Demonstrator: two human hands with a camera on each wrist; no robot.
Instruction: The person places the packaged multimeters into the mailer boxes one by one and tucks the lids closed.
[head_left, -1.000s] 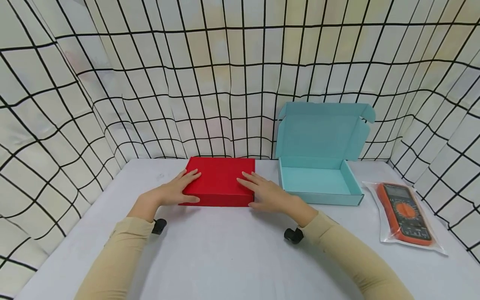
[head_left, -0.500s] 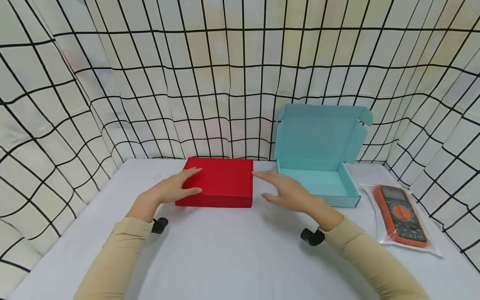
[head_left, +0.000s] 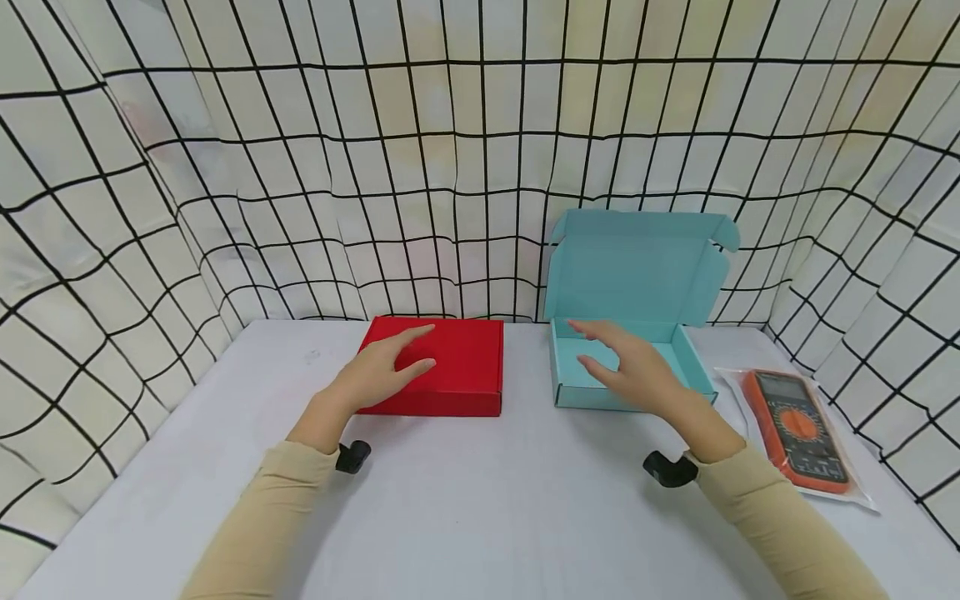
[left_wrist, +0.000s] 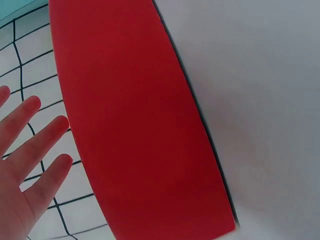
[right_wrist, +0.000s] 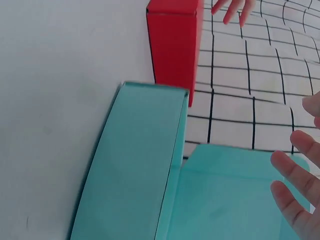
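Observation:
A closed red box (head_left: 450, 367) lies flat at the back of the table. Above its left part hovers my left hand (head_left: 378, 371), fingers extended and holding nothing; the left wrist view shows these spread fingers (left_wrist: 45, 142) apart from the red box (left_wrist: 135, 120). To the right stands a light-blue box (head_left: 637, 275) with its lid raised upright. My right hand (head_left: 637, 367) is in front of and above its tray, fingers loosely extended around air. In the right wrist view the fingers (right_wrist: 295, 175) are clear of the blue box (right_wrist: 130, 160). Part of its inside is hidden behind my right hand.
An orange and black multimeter (head_left: 798, 429) in a clear plastic bag lies at the right, beyond my right forearm. White cloth covers the table (head_left: 480, 508). A white curtain with a black grid (head_left: 480, 167) encloses the back and sides.
Both hands have left the red box. The right hand has moved right to the blue box. The left hand has risen and shifted slightly right. The boxes keep their places.

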